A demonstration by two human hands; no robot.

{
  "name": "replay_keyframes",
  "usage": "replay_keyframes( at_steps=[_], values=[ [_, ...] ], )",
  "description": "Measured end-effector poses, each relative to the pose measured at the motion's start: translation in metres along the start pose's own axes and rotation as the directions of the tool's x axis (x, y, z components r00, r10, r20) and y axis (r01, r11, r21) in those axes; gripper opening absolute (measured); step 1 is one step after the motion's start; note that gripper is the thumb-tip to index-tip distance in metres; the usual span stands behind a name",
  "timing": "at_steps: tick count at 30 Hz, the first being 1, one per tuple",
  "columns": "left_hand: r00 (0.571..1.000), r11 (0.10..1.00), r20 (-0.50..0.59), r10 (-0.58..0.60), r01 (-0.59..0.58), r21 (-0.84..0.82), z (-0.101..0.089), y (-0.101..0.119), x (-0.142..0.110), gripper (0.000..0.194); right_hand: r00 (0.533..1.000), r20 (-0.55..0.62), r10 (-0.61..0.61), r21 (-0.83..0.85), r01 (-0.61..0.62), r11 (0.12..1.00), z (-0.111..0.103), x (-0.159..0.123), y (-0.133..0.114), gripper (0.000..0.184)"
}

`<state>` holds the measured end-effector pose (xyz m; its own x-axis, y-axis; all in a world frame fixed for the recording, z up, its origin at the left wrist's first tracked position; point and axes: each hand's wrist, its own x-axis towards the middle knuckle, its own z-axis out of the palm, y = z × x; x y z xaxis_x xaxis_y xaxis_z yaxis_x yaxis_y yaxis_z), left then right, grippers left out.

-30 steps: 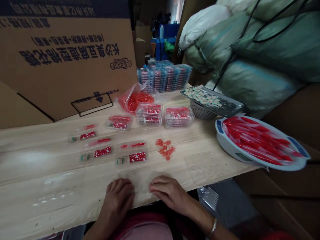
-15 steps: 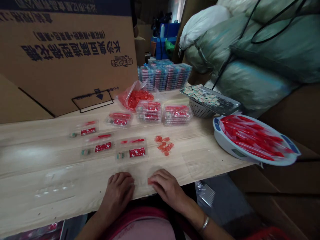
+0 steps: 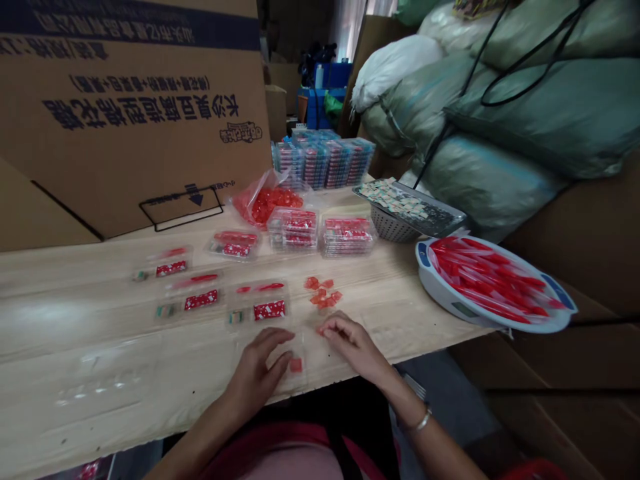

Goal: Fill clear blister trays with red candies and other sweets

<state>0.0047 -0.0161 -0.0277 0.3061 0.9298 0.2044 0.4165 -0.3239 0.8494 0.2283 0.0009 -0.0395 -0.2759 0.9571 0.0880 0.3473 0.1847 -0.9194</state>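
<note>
Left hand (image 3: pixel 256 375) open, fingers spread, gripping nothing. Right hand (image 3: pixel 354 347) curled, fingertips (image 3: pixel 330 323) bunched; hold unclear. Hands now parted, exposing red square (image 3: pixel 296 365) on clear plastic sleeve (image 3: pixel 293 347) between them, at near edge of wooden table (image 3: pixel 75 320). Sleeve faint; long axis seemingly runs away from body. Beyond: loose red pieces (image 3: pixel 321 292), flat plastic packs (image 3: pixel 260 309), white tray of red sticks (image 3: pixel 493 283) at right, stacked boxed packs (image 3: pixel 324 160) farthest.

The table (image 3: pixel 85 313) is topped with pale, smooth wood; the trays (image 3: pixel 293 229) are made of glossy clear plastic, the carton (image 3: pixel 140 153) of matt cardboard.
</note>
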Motion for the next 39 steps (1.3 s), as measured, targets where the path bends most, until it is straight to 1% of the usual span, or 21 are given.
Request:
replay_keyframes(
  at_steps=[2, 4, 6, 11, 13, 15, 17, 18, 19, 20, 21, 22, 23, 24, 25, 26, 27, 29, 31, 36, 39],
  values=[
    [0.977, 0.935, 0.115, -0.178, 0.205, -0.290, 0.011, 0.010, 0.008, 0.023, 0.989, 0.114, 0.091, 0.242, -0.116, 0.963, 0.005, -0.007, -0.013, 0.028],
    [0.931, 0.809, 0.234, -0.280, 0.360, -0.465, 0.019, 0.018, 0.012, 0.027, 0.979, 0.156, 0.131, 0.378, -0.182, 0.908, 0.010, -0.012, -0.021, 0.032],
    [0.910, 0.728, 0.279, -0.306, 0.412, -0.548, 0.021, 0.022, 0.013, 0.030, 0.978, 0.147, 0.146, 0.442, -0.197, 0.875, 0.015, -0.013, -0.022, 0.036],
    [0.908, 0.656, 0.306, -0.286, 0.418, -0.628, 0.017, 0.020, 0.010, 0.030, 0.982, 0.120, 0.148, 0.477, -0.188, 0.859, 0.028, -0.016, -0.018, 0.034],
    [0.885, 0.602, 0.341, -0.316, 0.465, -0.649, 0.016, 0.018, 0.008, 0.031, 0.995, 0.052, 0.085, 0.453, -0.099, 0.886, 0.032, -0.019, -0.020, 0.025],
    [0.841, 0.486, 0.400, -0.364, 0.538, -0.688, 0.015, 0.017, 0.006, 0.032, 0.998, -0.006, -0.068, 0.362, 0.065, 0.930, 0.033, -0.021, -0.026, 0.016],
    [0.781, 0.354, 0.474, -0.406, 0.613, -0.707, 0.010, 0.018, 0.003, 0.033, 0.974, -0.018, -0.227, 0.245, 0.224, 0.943, 0.032, -0.019, -0.031, 0.010],
    [0.757, 0.320, 0.504, -0.417, 0.641, -0.698, 0.007, 0.019, 0.002, 0.033, 0.961, -0.008, -0.275, 0.200, 0.271, 0.942, 0.032, -0.017, -0.033, 0.008],
    [0.744, 0.335, 0.516, -0.425, 0.659, -0.674, 0.002, 0.018, 0.000, 0.033, 0.954, 0.002, -0.299, 0.172, 0.295, 0.940, 0.031, -0.015, -0.034, 0.008],
    [0.750, 0.407, 0.495, -0.438, 0.657, -0.634, -0.003, 0.017, -0.003, 0.032, 0.952, 0.011, -0.307, 0.158, 0.301, 0.940, 0.031, -0.012, -0.034, 0.010],
    [0.781, 0.531, 0.425, -0.457, 0.624, -0.574, -0.010, 0.014, -0.006, 0.032, 0.952, 0.025, -0.305, 0.145, 0.298, 0.943, 0.031, -0.010, -0.034, 0.011],
    [0.833, 0.685, 0.301, -0.465, 0.553, -0.474, -0.016, 0.009, -0.009, 0.031, 0.952, 0.040, -0.303, 0.119, 0.297, 0.948, 0.031, -0.007, -0.032, 0.012],
    [0.891, 0.831, 0.142, -0.431, 0.453, -0.323, -0.022, 0.003, -0.013, 0.029, 0.949, 0.058, -0.309, 0.075, 0.304, 0.950, 0.032, -0.005, -0.030, 0.012],
    [0.939, 0.931, -0.009, -0.344, 0.340, -0.134, -0.028, -0.004, -0.017, 0.027, 0.943, 0.083, -0.322, 0.015, 0.322, 0.947, 0.034, -0.003, -0.029, 0.013],
    [0.968, 0.971, -0.109, -0.226, 0.233, 0.053, -0.032, -0.012, -0.021, 0.023, 0.932, 0.121, -0.342, -0.056, 0.351, 0.935, 0.038, -0.002, -0.027, 0.012],
    [0.983, 0.970, -0.147, -0.108, 0.137, 0.202, -0.034, -0.020, -0.025, 0.019, 0.915, 0.170, -0.366, -0.131, 0.389, 0.912, 0.041, -0.002, -0.025, 0.012],
    [0.991, 0.951, -0.134, -0.017, 0.057, 0.304, -0.036, -0.027, -0.029, 0.016, 0.896, 0.222, -0.384, -0.199, 0.428, 0.882, 0.046, -0.001, -0.024, 0.010],
    [0.995, 0.917, -0.062, 0.077, -0.046, 0.397, -0.035, -0.037, -0.035, 0.018, 0.870, 0.302, -0.390, -0.289, 0.474, 0.832, 0.054, -0.002, -0.021, 0.009],
    [0.993, 0.899, -0.042, 0.110, -0.082, 0.431, -0.032, -0.041, -0.038, 0.018, 0.877, 0.313, -0.365, -0.302, 0.456, 0.837, 0.061, -0.003, -0.019, 0.012],
    [0.988, 0.889, -0.043, 0.148, -0.114, 0.443, -0.029, -0.042, -0.038, 0.016, 0.944, 0.245, -0.223, -0.194, 0.273, 0.942, 0.060, -0.003, -0.017, 0.022],
    [0.986, 0.886, -0.039, 0.160, -0.127, 0.446, -0.032, -0.043, -0.038, 0.016, 0.942, 0.262, -0.211, -0.247, 0.277, 0.929, 0.059, -0.002, -0.018, 0.019]
  ],
)
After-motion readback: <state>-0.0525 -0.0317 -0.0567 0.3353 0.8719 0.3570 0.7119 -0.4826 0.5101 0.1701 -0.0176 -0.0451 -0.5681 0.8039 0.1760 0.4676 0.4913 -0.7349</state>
